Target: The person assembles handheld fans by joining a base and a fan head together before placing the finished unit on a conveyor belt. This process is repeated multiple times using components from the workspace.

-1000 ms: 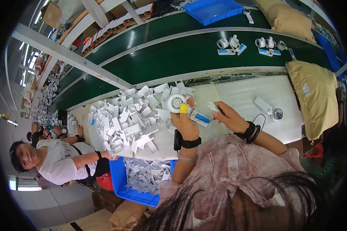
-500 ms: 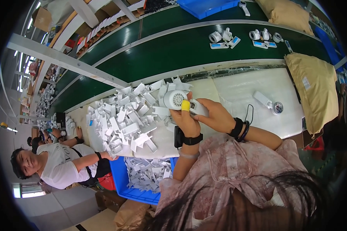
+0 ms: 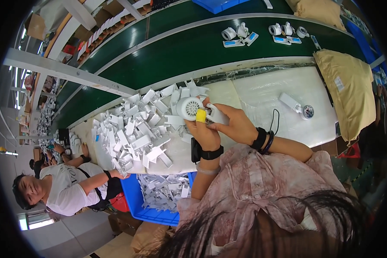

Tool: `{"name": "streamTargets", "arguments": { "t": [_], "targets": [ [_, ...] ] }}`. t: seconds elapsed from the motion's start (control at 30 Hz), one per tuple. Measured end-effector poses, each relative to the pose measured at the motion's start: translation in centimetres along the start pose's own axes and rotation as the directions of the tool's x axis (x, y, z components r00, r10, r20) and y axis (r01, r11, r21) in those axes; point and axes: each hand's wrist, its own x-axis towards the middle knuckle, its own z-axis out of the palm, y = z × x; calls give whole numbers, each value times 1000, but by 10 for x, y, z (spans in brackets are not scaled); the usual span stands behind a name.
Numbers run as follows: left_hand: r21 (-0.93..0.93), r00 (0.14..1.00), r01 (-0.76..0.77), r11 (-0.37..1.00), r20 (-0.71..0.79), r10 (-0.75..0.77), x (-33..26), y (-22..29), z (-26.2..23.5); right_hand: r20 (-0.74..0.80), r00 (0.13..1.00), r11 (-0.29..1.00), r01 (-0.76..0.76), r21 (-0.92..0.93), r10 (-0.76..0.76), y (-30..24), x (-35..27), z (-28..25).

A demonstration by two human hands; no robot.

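Note:
My left hand (image 3: 206,136) is closed round a white round housing with a slotted grille (image 3: 189,108); yellow tape wraps its thumb. Close beside it, my right hand (image 3: 237,125) grips a white curved piece (image 3: 217,115) and holds it against the housing's side. Whether the two pieces are joined is hidden by my fingers. Just left of my hands, a heap of white plastic parts (image 3: 135,129) spreads over the pale table. To the right, a white handle-like part (image 3: 290,103) lies beside a small round part with a dark face (image 3: 307,112).
A blue crate (image 3: 131,198) of white parts stands below the table's front edge. Beyond the table runs a green conveyor belt (image 3: 172,56) carrying several white assemblies (image 3: 284,29). A brown paper sack (image 3: 348,94) sits at right. A person in white (image 3: 73,189) is at left.
The whole view has shifted slightly, so the belt and table sit a little higher and further left. Both hands keep their grip, and the two white pieces stay together.

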Motion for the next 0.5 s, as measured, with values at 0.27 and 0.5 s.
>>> {"name": "streamTargets", "arguments": {
  "t": [0.27,0.5],
  "targets": [
    [-4,999,6,1000,39,-6,-1,-2,-5,3,1000,994,11,107,-12,7,1,-3],
    [17,998,-24,1000,51,23,-2,-4,-5,105,993,994,-55,91,45,1,2,-6]
  ]
}}
